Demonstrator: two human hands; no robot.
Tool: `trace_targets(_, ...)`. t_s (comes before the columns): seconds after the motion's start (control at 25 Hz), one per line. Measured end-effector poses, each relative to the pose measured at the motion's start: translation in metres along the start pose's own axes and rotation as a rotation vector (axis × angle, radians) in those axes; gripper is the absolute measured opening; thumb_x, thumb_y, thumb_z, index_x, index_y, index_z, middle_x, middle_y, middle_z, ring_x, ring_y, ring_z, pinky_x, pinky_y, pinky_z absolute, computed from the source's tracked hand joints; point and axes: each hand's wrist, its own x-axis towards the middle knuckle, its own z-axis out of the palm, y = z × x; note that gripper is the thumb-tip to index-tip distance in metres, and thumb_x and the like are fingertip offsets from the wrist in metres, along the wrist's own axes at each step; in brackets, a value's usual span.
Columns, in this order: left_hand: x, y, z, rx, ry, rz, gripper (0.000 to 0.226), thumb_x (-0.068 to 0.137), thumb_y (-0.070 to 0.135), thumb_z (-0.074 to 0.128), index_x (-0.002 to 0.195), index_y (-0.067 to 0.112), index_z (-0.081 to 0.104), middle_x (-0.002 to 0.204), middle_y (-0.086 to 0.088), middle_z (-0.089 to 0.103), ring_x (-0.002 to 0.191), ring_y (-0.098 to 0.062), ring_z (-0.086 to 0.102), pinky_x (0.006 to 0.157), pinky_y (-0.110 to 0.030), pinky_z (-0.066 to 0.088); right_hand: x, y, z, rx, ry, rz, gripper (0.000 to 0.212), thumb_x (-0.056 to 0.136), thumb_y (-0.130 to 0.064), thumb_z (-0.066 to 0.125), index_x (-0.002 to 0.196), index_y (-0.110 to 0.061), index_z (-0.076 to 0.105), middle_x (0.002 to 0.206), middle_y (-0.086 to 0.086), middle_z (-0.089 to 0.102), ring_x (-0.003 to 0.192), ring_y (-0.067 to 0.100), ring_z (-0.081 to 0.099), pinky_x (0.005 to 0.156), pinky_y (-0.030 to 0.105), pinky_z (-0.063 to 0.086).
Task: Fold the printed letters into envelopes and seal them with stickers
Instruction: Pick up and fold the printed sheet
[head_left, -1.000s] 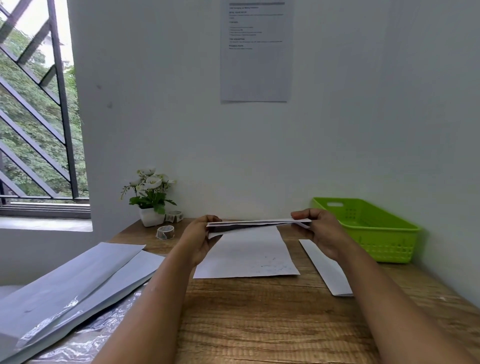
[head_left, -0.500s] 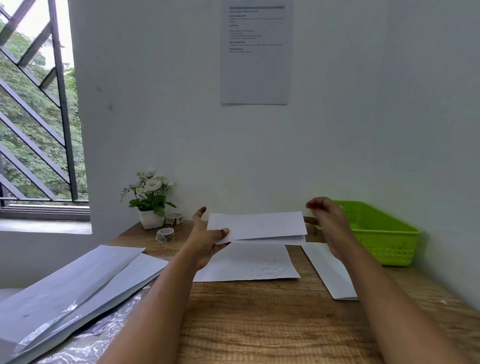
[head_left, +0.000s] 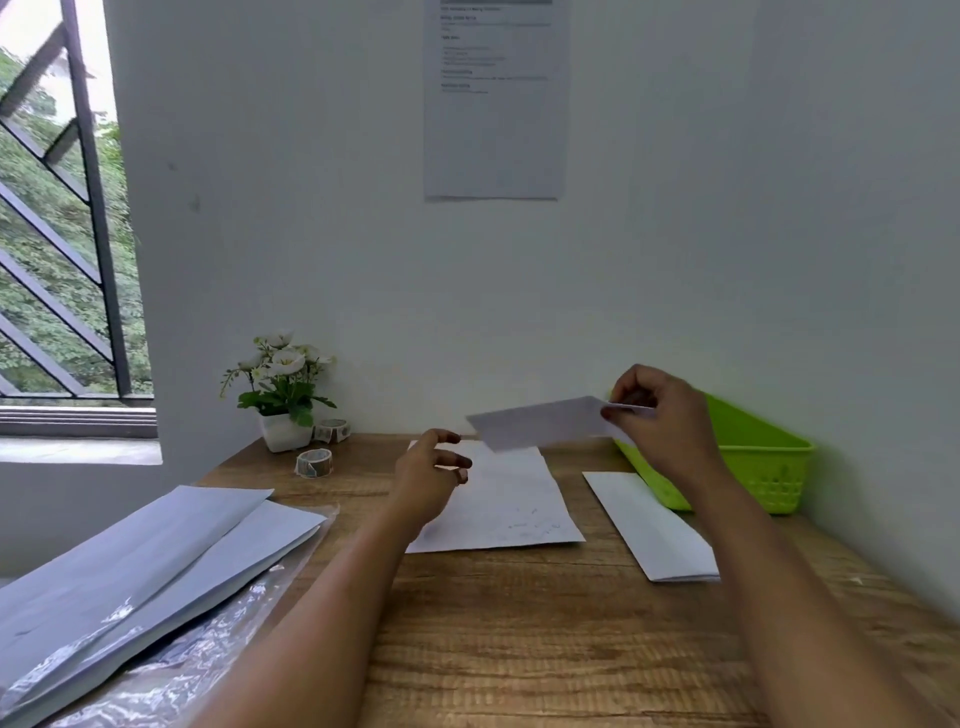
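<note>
Above the wooden bench, the right hand pinches one end of a folded letter between thumb and curled fingers. It holds the letter in the air, with the free end pointing left and dipping slightly. The left hand hangs just below that free end, fingers loosely curled and, as far as we can see, gripping nothing. Beneath it an unfolded sheet lies flat toward the bench's far edge. A white envelope lies to the sheet's right, just beside a green basket in the far right corner. We count two sticker rolls near a potted flower at the far left corner. Stacked paper in clear wrap lies at the near left edge.
</note>
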Motion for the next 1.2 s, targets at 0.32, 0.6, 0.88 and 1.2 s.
trace_targets(0.32,-0.011,0.002,0.018,0.715,-0.236,0.215,0.043,0.087,0.026,0.062,0.128,0.030,0.047,0.132,0.005,0.054,0.123,-0.018,0.045,0.105,-0.039,0.038,-0.040,0.022,-0.001,-0.780,-0.436,0.048,0.025,0.082,-0.006,0.053,0.083,-0.031,0.055,0.105,-0.005,0.061,0.098,0.020,0.058,0.067,0.027,0.039)
trace_targets(0.6,-0.021,-0.002,0.013,0.863,-0.251,0.170,0.041,0.093,0.043,0.048,0.133,0.035,0.042,0.148,0.003,0.039,0.138,-0.022,0.031,0.114,-0.055,0.018,-0.048,0.032,0.001,-0.831,-0.649,0.225,0.027,0.086,-0.018,0.050,0.105,-0.033,0.061,0.122,-0.003,0.058,0.110,0.020,0.056,0.081,0.031,0.045)
trace_targets(0.88,-0.036,0.002,0.011,0.908,-0.164,0.250,0.040,0.094,0.046,0.045,0.132,0.034,0.042,0.146,0.003,0.039,0.139,-0.021,0.028,0.115,-0.054,0.015,-0.050,0.024,0.006,-0.876,-0.386,0.042,0.030,0.092,-0.009,0.040,0.114,-0.022,0.054,0.118,0.001,0.057,0.109,0.027,0.054,0.068,0.030,0.037)
trace_targets(1.2,-0.065,0.005,-0.005,0.900,-0.098,0.245,0.041,0.093,0.046,0.046,0.131,0.031,0.043,0.145,0.002,0.039,0.138,-0.022,0.028,0.114,-0.054,0.016,-0.065,0.002,0.028,-0.948,-0.331,-0.096,0.028,0.094,-0.013,0.042,0.115,-0.018,0.060,0.120,0.003,0.056,0.111,0.026,0.051,0.074,0.034,0.047)
